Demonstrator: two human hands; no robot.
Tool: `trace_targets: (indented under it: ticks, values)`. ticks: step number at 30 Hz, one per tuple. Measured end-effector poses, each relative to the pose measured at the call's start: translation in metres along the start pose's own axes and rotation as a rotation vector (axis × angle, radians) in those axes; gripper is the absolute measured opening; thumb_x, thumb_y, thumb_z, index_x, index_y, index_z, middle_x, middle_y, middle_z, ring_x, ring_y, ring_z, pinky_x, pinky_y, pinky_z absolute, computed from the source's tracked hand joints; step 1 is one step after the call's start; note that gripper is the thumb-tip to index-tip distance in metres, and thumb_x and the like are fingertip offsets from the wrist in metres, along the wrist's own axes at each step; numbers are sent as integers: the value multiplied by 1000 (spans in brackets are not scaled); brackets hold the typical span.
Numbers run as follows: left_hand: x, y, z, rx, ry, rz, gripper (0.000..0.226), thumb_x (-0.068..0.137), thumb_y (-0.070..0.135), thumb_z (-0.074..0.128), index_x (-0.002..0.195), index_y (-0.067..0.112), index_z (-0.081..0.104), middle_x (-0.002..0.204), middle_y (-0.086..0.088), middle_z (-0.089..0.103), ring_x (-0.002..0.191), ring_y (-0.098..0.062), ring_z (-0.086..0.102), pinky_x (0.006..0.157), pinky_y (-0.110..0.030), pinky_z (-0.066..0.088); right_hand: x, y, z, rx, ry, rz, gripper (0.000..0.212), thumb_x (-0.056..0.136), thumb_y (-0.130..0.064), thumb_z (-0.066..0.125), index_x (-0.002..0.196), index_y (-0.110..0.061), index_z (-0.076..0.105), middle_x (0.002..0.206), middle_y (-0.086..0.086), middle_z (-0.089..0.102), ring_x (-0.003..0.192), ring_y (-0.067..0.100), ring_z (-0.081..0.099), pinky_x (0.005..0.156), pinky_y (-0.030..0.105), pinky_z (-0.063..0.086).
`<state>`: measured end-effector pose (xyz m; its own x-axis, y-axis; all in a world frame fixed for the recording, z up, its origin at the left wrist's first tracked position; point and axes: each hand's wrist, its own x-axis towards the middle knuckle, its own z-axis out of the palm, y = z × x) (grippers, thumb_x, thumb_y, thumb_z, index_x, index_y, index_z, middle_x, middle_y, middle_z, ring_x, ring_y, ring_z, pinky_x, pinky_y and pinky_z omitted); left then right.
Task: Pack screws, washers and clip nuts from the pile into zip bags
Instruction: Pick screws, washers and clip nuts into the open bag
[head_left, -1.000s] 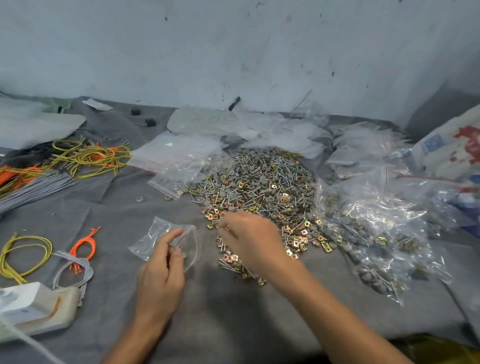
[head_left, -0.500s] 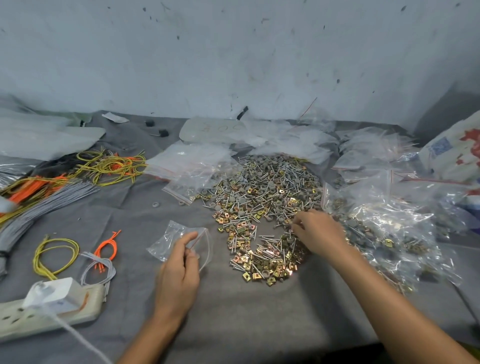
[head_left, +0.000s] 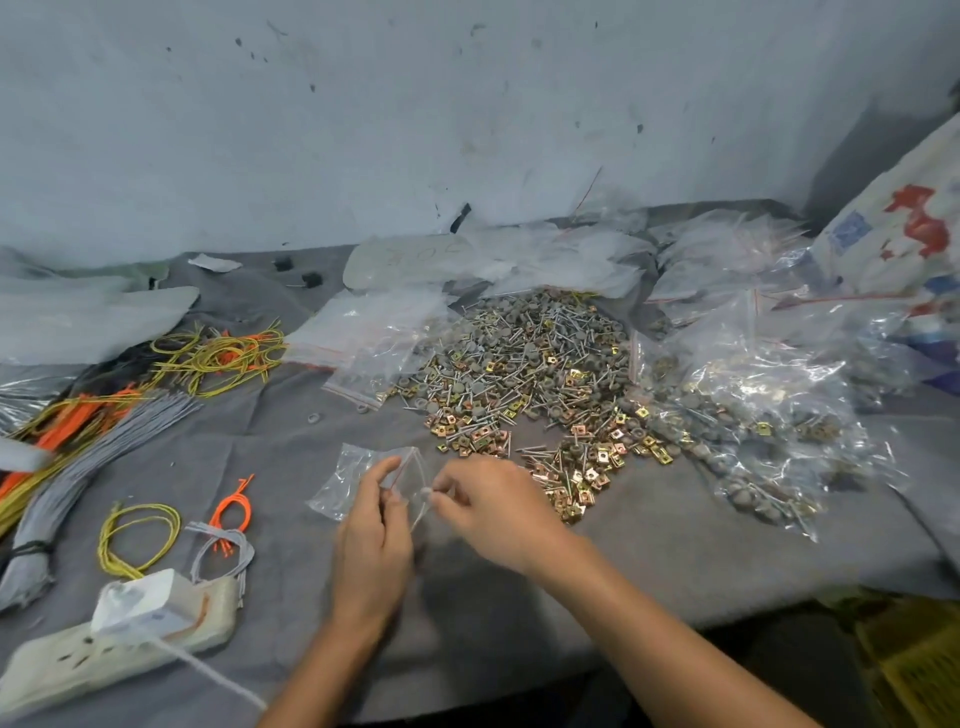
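The left hand (head_left: 371, 535) pinched the zip bag (head_left: 353, 467) by its mouth, holding it open, while the right hand (head_left: 493, 512), pinching a small grey part (head_left: 427, 492), probably needed to release it well inside the lip.

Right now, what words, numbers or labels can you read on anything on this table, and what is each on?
"30" followed by an unclear mark: faint handwriting on the pale plastic sheet at the back, not certain.
Woven sack on the right: red and blue print, too blurred to read.
Power strip and white plug adapter: nothing readable.
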<state>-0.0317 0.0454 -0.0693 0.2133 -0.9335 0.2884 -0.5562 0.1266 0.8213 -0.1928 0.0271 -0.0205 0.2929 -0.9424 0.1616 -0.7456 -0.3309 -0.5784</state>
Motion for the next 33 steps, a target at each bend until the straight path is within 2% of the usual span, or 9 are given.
trace_targets:
  ticks: [5, 10, 13, 17, 22, 24, 26, 30, 33]
  values:
    - [-3, 0, 0, -7, -13, -5, 36, 102, 19, 43, 133, 38, 50, 104, 2, 67, 90, -22, 63, 79, -41, 49, 14, -12, 25, -172, 27, -52, 23, 99, -38, 54, 106, -20, 68, 104, 6, 68, 100, 31, 64, 77, 39, 49]
    - [-2, 1, 0, -36, -3, -20, 43, 91, 29, 39, 132, 37, 50, 102, 0, 69, 92, -23, 63, 78, -37, 47, 21, -15, 37, -284, 50, -65, 26, 101, -39, 51, 105, -19, 66, 102, 9, 73, 97, 35, 68, 72, 39, 49]
    - [-4, 1, 0, -41, -2, -23, 44, 91, 29, 40, 134, 33, 51, 111, -3, 69, 99, -25, 64, 86, -42, 49, 22, -12, 43, -297, 34, -62, 28, 102, -38, 48, 104, -18, 68, 100, 9, 74, 96, 36, 69, 70, 38, 48]
    - [-5, -3, 2, -37, 8, -27, 41, 93, 31, 40, 132, 36, 51, 110, 1, 69, 98, -22, 64, 82, -37, 47, 16, -8, 43, -259, 22, -86, 31, 103, -41, 44, 106, -20, 66, 99, 9, 73, 94, 37, 67, 70, 40, 47]
    - [-3, -6, 4, -20, 29, -14, 36, 101, 11, 50, 131, 31, 55, 114, 2, 69, 99, -22, 64, 78, -31, 43, 4, 8, 20, -116, 58, -91, 19, 98, -36, 51, 102, -24, 65, 102, -3, 72, 97, 25, 65, 77, 39, 51]
    - [-4, -5, 3, -37, 36, -27, 35, 101, 11, 51, 130, 31, 56, 99, 3, 69, 89, -21, 64, 74, -33, 44, 1, 22, 5, -85, 58, -48, 17, 97, -33, 55, 107, -29, 67, 105, -8, 70, 99, 18, 63, 82, 37, 51]
    - [-4, -5, 3, -50, 53, -41, 35, 101, 12, 51, 129, 33, 56, 81, 8, 63, 76, -11, 60, 68, -35, 43, -1, 38, -14, -91, 106, -4, 15, 97, -32, 58, 107, -32, 68, 100, -12, 68, 94, 13, 63, 79, 33, 48]
    - [-5, -5, 2, -57, 63, -48, 35, 101, 14, 51, 128, 35, 56, 75, 9, 62, 71, -5, 57, 65, -35, 43, -8, 73, -51, -79, 189, 98, 17, 97, -25, 62, 109, -33, 70, 92, -25, 58, 81, -9, 55, 70, 16, 40]
    - [-5, -5, 2, -58, 53, -50, 35, 101, 15, 51, 129, 35, 55, 73, 10, 59, 69, -6, 56, 63, -35, 42, -13, 90, -67, -113, 201, 175, 14, 96, -25, 63, 106, -33, 70, 92, -23, 60, 82, -2, 57, 70, 22, 43]
